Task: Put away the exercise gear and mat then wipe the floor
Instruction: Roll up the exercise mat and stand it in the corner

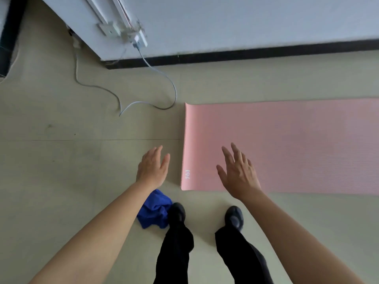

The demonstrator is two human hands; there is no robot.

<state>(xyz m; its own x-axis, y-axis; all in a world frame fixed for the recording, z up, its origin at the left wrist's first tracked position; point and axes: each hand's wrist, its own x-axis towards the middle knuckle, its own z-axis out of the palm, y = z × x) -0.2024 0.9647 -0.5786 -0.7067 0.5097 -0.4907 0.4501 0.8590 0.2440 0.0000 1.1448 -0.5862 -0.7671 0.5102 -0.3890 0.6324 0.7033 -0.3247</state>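
A pink exercise mat [287, 144] lies flat and unrolled on the beige floor, running off the right edge; its short end faces me. My left hand [152, 168] hovers open over the bare floor just left of that end, holding nothing. My right hand [239, 174] is open with spread fingers above the mat's near left corner, apart from it. A crumpled blue cloth [154, 212] rests on the floor beside my left shoe [176, 212], partly hidden under my left forearm.
A grey cable [164, 75] loops across the floor from a wall socket [137, 41] toward the mat's far left corner. A white wall with a black skirting [246, 55] runs behind the mat. My right shoe [233, 217] stands near the mat's front edge.
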